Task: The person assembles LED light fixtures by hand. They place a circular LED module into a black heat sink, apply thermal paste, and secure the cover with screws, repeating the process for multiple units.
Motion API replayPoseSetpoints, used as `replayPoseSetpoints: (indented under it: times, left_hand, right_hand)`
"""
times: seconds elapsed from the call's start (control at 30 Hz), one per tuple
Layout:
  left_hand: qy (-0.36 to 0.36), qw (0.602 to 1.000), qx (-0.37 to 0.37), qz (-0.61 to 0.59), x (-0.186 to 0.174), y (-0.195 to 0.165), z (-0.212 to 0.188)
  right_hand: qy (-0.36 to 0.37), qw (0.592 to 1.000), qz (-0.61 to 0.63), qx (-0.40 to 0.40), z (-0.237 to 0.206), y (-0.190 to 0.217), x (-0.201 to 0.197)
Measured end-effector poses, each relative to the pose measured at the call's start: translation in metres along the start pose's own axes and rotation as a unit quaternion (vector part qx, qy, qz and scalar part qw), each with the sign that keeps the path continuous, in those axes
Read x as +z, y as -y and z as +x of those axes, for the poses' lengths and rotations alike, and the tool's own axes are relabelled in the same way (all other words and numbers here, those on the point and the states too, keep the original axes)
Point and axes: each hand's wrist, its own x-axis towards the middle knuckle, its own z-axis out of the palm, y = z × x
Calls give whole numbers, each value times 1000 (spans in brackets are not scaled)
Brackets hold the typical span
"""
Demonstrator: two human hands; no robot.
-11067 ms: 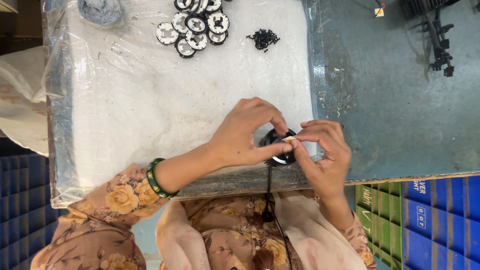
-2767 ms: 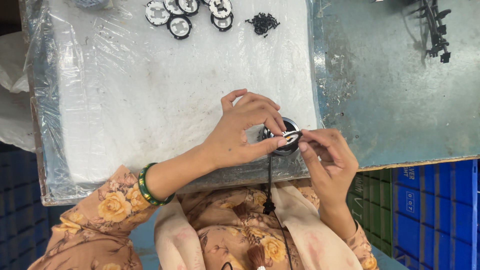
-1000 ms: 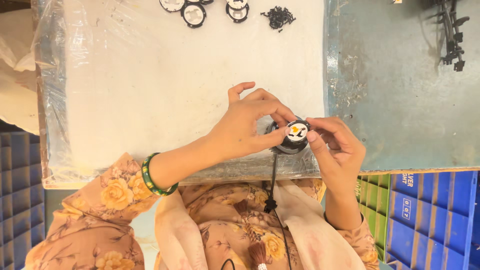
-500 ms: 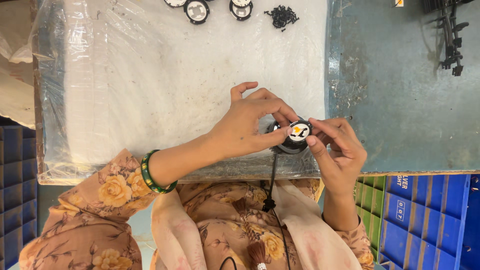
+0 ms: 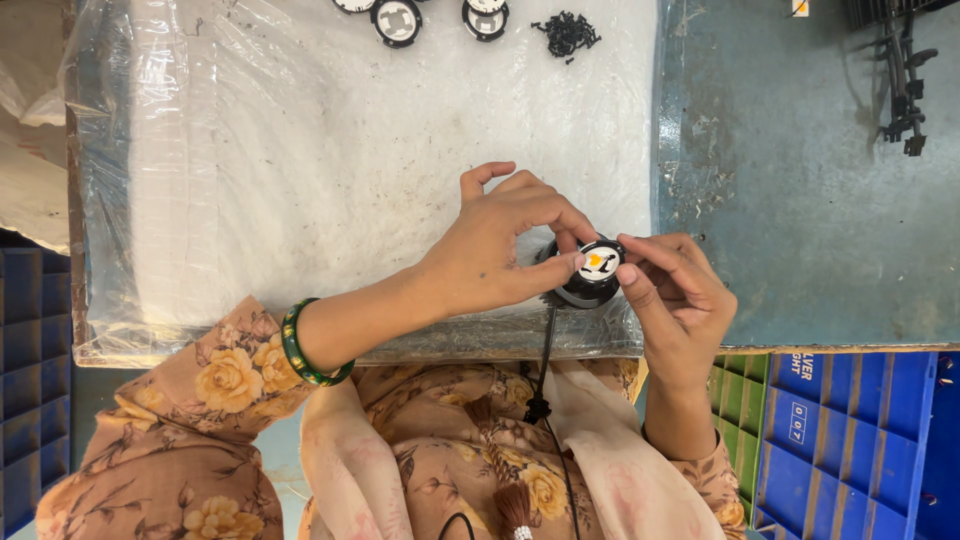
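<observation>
At the near edge of the white foam sheet wrapped in clear plastic film [image 5: 300, 180], seen from your head camera, both your hands meet on the small round black plastic part with a white face and an orange mark [image 5: 592, 272]. Your left hand [image 5: 500, 250] pinches its rim between thumb and forefinger, the other fingers lifted and spread; your right hand [image 5: 675, 300] pinches the opposite side, fingertips curled over the white face. The part sits just over the sheet's edge, near the lip of the worn blue-grey metal bench [image 5: 800, 200], so a slip of either pinch could, I judge, send it down into your lap or toward the blue plastic crates [image 5: 860, 440] below. A thin black cord [image 5: 545, 370] hangs from the part against your floral clothing; if it catches on a sleeve it might tug the part askew. Your fingertips cover much of the white face, so pressing hard there may shift or smudge it. Well away at the far edge lie more round black-and-white parts [image 5: 398, 20] and a little heap of black screws [image 5: 567, 32], and a careless reach across could scatter them over the slick film.
</observation>
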Motion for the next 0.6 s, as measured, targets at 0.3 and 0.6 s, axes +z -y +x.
replayPoseSetpoints:
  times: [0.3,0.6]
  left_hand:
    - [-5,1000,13,20,-4,-1,-1]
    - [-7,1000,15,20,-1,0,-1]
  right_hand:
    - [5,1000,-15,-24,-8,-2,1]
    - [-1,999,-17,-33,-5,-5,3]
